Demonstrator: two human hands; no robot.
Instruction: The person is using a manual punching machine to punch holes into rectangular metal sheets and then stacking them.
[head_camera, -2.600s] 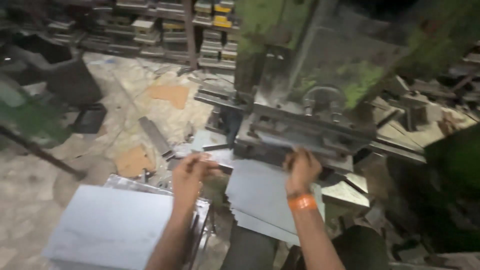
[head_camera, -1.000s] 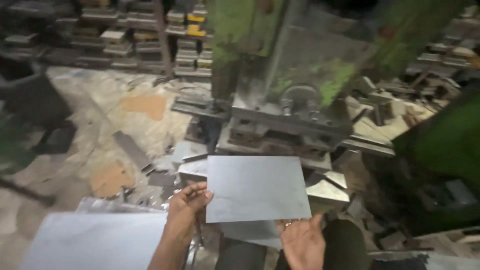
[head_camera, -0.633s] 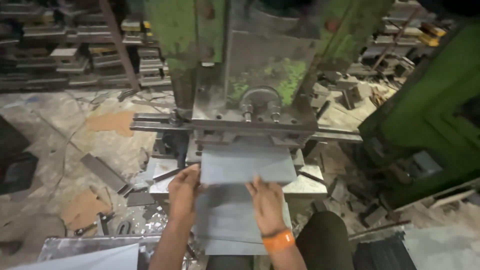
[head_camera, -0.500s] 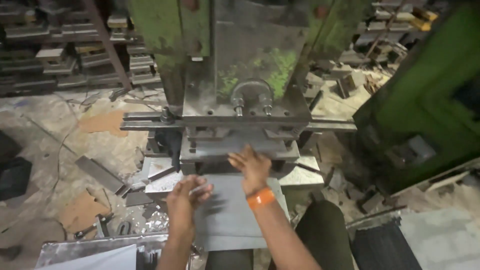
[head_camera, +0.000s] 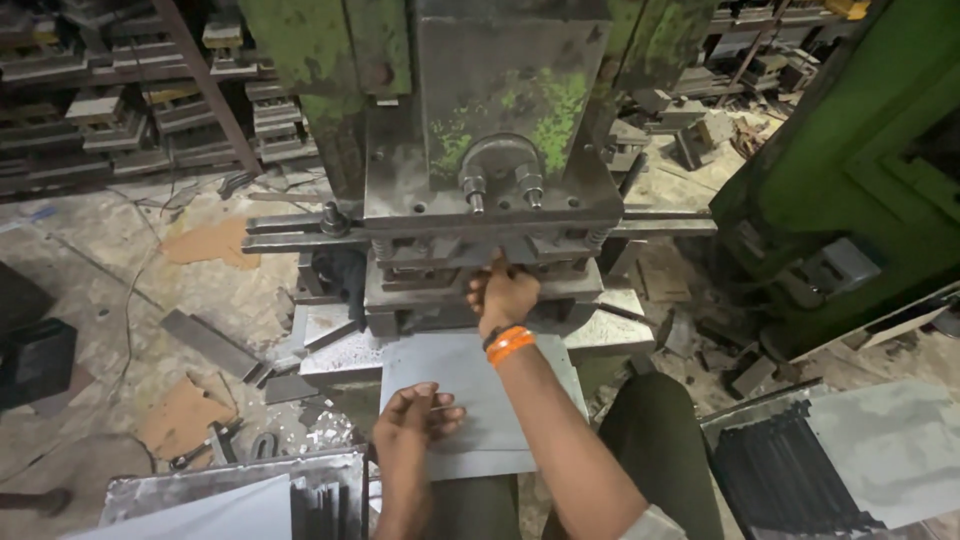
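While the left hand (head_camera: 412, 425) presses flat, fingers spread, on the grey rectangular metal sheet (head_camera: 478, 400), the right hand (head_camera: 503, 292) (grip unclear) reaches into the green-flecked steel press (head_camera: 490, 150), sheet seemingly half-fed.

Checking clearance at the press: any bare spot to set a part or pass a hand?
Bare: sheet between left hand and right hand; press table left of it; table corner to the right. Crowded: die gap around the right hand; floor scrap on the left; stacked strips on the right.

No packages, labels, signs or screens show anywhere (only bare, worn metal).
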